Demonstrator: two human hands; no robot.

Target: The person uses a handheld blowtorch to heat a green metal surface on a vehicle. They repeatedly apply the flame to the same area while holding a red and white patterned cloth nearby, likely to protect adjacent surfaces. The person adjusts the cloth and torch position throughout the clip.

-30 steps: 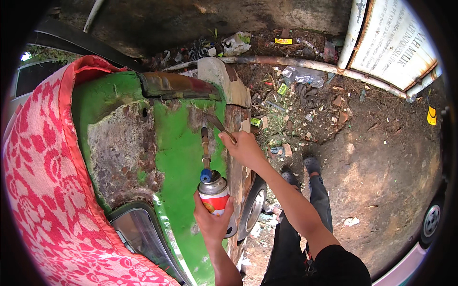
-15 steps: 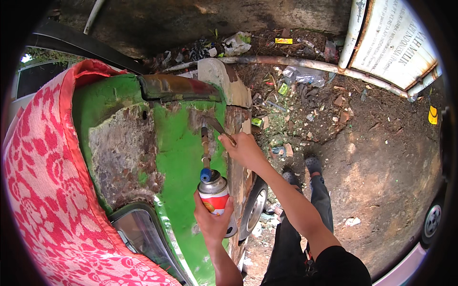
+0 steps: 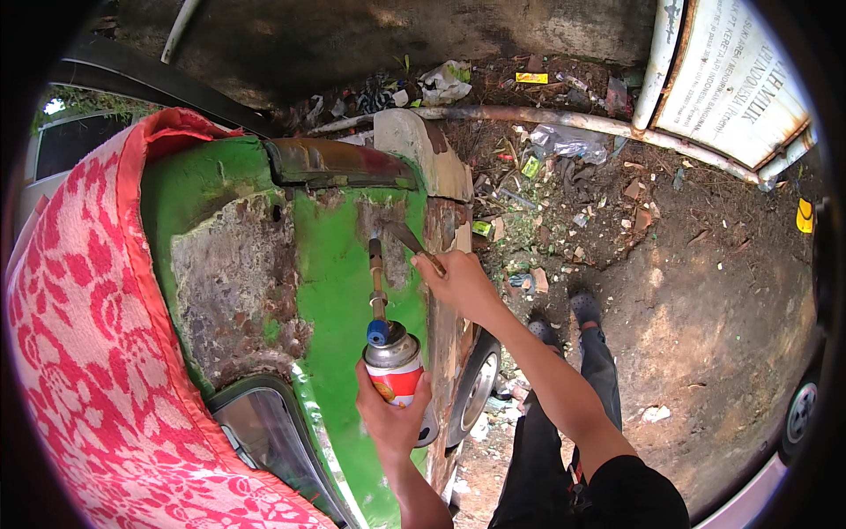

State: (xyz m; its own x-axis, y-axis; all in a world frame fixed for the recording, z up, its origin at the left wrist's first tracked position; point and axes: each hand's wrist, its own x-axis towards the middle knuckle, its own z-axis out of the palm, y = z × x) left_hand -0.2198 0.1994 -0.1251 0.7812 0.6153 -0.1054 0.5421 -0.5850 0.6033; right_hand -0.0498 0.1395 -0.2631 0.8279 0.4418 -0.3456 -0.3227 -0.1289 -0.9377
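My left hand (image 3: 392,425) is wrapped round the gas canister (image 3: 396,368) of a blowtorch, whose blue knob and brass tube (image 3: 379,298) point away from me. The dark nozzle lies over a green car body panel (image 3: 339,273), close to a scraped greyish patch near the tail light. No flame can be made out. My right hand (image 3: 460,284) grips a scraper (image 3: 408,240) by its handle. Its blade slants left onto that patch, just beyond the nozzle tip. Left of the green strip, a large area of the bodywork (image 3: 233,273) shows rough, rusty and stripped of paint.
A red-and-pink patterned blanket (image 3: 97,326) drapes over the car at left. A tail light (image 3: 339,165) and pale bumper end (image 3: 414,150) sit at the far corner. A wheel (image 3: 476,388) stands beside my legs. Litter, a rusty pipe (image 3: 529,115) and a white sign (image 3: 731,84) lie beyond.
The nozzle has shifted slightly left over the panel. The scraper blade has moved a little toward me, still at the bare patch. The whole view has shifted slightly.
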